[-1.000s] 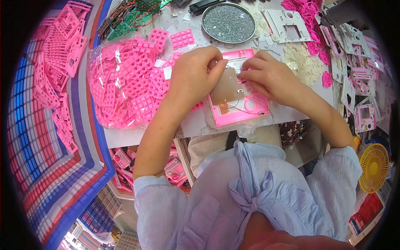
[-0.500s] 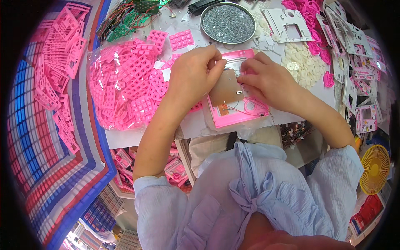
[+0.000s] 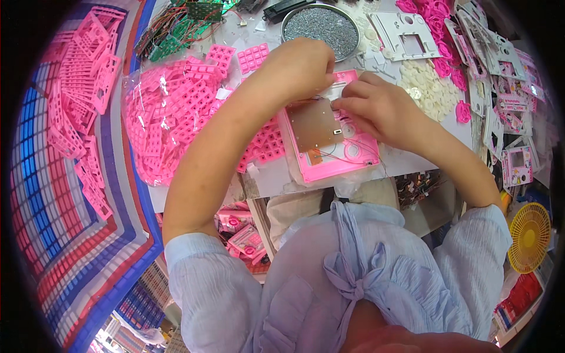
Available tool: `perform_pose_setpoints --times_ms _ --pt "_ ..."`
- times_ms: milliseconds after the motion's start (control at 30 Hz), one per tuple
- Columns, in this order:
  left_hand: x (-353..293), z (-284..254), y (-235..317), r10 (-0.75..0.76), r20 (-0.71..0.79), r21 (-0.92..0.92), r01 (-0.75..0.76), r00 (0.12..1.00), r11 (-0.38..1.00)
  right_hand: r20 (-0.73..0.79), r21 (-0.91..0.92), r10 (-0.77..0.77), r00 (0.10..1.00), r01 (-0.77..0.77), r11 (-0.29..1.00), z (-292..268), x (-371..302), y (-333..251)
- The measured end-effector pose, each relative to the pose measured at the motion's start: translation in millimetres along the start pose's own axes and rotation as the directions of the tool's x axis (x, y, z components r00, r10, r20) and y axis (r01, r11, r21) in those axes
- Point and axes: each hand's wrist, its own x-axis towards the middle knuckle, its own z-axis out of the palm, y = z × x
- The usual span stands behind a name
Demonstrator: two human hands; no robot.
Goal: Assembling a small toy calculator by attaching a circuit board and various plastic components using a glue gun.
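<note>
A pink plastic casing (image 3: 329, 170) lies at the table's front edge, its inside facing up. A brown circuit board (image 3: 316, 125) sits in its left part, with thin wires (image 3: 353, 147) looping beside it. Over the casing's top end, near the screw dish, my left hand (image 3: 306, 67) is bent down with its fingers curled; what they hold, if anything, is hidden. Fingers of my right hand (image 3: 376, 109) are pinched together at the board's upper right edge, and I cannot make out what is between them.
A round dish of screws (image 3: 321, 29) stands beyond the casing. Left lies a clear bag of pink keypads (image 3: 170, 117); green circuit boards (image 3: 176, 35) are behind it. White round pieces (image 3: 432, 88), pink parts (image 3: 438, 35) and white casings (image 3: 406, 35) crowd the right. A yellow fan (image 3: 529, 238) is lower right.
My left hand has moved up and away from the board toward the screw dish, its forearm swinging out left. My right hand stays nearly in place. The casing has shifted very slightly.
</note>
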Motion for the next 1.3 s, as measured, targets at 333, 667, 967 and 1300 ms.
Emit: perform_pose_setpoints --times_ms 333,667,967,1300 --pt "-12.6 -9.9 -15.2 -0.053 -0.096 0.023 0.055 0.994 0.998 0.141 -0.054 -0.02 0.99 0.028 0.998 -6.6 14.6 1.5" --pt "-37.3 -3.9 -3.5 -0.286 -0.106 0.079 0.294 0.952 0.952 -0.055 0.101 0.017 0.998 -0.011 0.995 -31.3 12.8 9.6" --pt "-74.1 45.9 24.8 -0.127 -0.5 -0.212 0.021 0.856 0.977 -0.088 0.642 0.318 0.944 -0.19 0.743 6.5 31.3 -4.5" --pt "-75.4 55.4 23.5 -0.349 -0.494 -0.451 0.109 0.797 0.886 -0.273 0.405 0.201 0.941 -0.078 0.911 13.3 40.3 4.0"
